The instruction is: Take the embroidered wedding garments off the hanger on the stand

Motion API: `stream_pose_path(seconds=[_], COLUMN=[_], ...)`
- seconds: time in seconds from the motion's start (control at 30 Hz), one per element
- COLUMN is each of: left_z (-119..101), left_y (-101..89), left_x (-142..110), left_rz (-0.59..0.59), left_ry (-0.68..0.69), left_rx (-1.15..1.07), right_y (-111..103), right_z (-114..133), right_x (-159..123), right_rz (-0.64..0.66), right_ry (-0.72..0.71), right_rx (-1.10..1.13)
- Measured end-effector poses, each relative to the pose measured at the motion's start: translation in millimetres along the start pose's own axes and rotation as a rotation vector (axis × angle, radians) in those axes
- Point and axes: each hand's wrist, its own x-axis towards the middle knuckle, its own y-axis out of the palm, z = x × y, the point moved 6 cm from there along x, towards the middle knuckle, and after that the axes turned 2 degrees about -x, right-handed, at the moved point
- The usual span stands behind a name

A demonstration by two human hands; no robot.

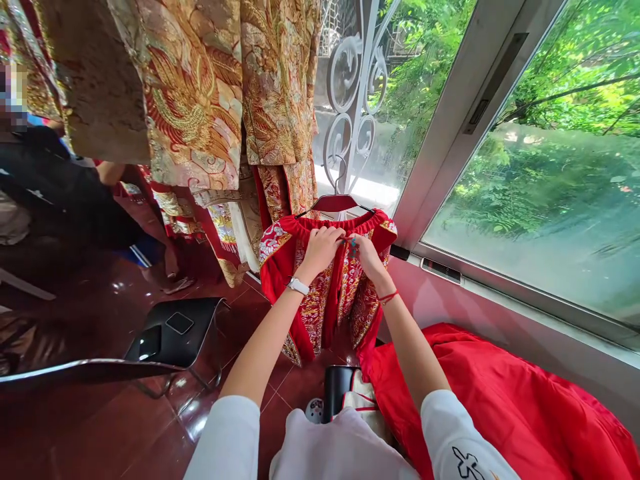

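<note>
A red jacket [315, 293] with gold and silver embroidery hangs in front of me on a hanger [334, 203], its hook caught on the white window grille. My left hand [323, 248] has its fingers bent over the collar front, gripping the fabric near the centre opening. Close beside it, my right hand [366, 255] pinches the other side of the neckline. A small teal thing [353, 247] shows against the right fingers, too small to name. The fingertips of both hands nearly meet at the front edge, and what lies between them is partly hidden.
Gold embroidered garments [195, 100] hang at upper left. A black chair [175, 333] bears two dark phone-like objects. Red cloth [490, 400] is heaped at lower right, below a window sill with a phone [441, 271]. A person [60, 187] is at far left.
</note>
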Motion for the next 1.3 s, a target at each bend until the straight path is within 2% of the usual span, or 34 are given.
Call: stream_pose_path(seconds=[0.07, 0.13, 0.2, 0.27, 0.33, 0.4, 0.47, 0.5, 0.57, 0.63, 0.7, 0.8, 0.9, 0.97, 1.07, 1.17, 1.23, 1.3], left_z=[2, 6, 10, 13, 12, 5, -8, -16, -34, -57, -79, -104, -105, -105, -106, -102, -94, -86], left_y=[0.9, 1.9, 2.2, 1.6, 0.0, -0.9, 4.3, 10.9, 33.5, 65.6, 101.3, 143.9, 163.2, 169.5, 178.5, 185.4, 185.1, 181.2], left_x=[-3, -5, -8, -9, -10, -15, -27, -37, -65, -103, -147, -216, -269, -292, -318, -337, -343, -345], left_rz=[0.007, 0.005, -0.001, -0.003, -0.023, -0.09, -0.177, -0.209, -0.22, -0.149, 0.002, 0.258, 0.412, 0.511, 0.693, 0.833, 0.835, 0.8], left_ry=[0.022, 0.035, 0.033, 0.028, 0.028, 0.018, -0.015, -0.044, -0.109, -0.151, -0.154, -0.139, -0.216, -0.199, -0.149, -0.215, -0.339, -0.437], left_rx=[0.03, 0.04, 0.023, 0.0, -0.021, -0.032, -0.044, -0.055, -0.099, -0.155, -0.212, -0.31, -0.349, -0.39, -0.508, -0.599, -0.606, -0.595], right_y=[-13, -43, -92, -152, -209, -255, -280, -284, -273, -243, -198, -115, -36, -5, 17, 15, 12, 10], right_z=[9, 23, 40, 51, 54, 47, 35, 28, 14, 5, 1, -4, -16, -34, -59, -65, -63, -62], right_x=[-18, -44, -78, -121, -165, -201, -221, -223, -213, -188, -155, -100, -52, -26, 5, 23, 31, 37], right_rz=[0.056, -0.027, -0.203, -0.418, -0.622, -0.839, -0.975, -1.004, -1.003, -0.929, -0.789, -0.45, -0.151, -0.114, -0.18, -0.347, -0.423, -0.419], right_ry=[0.034, -0.026, -0.186, -0.372, -0.452, -0.404, -0.321, -0.271, -0.182, -0.101, -0.058, -0.064, -0.13, -0.072, 0.028, 0.004, -0.033, -0.067], right_rx=[0.145, 0.398, 0.638, 0.705, 0.571, 0.334, 0.169, 0.123, 0.079, 0.031, -0.038, -0.184, -0.37, -0.385, -0.397, -0.473, -0.493, -0.48])
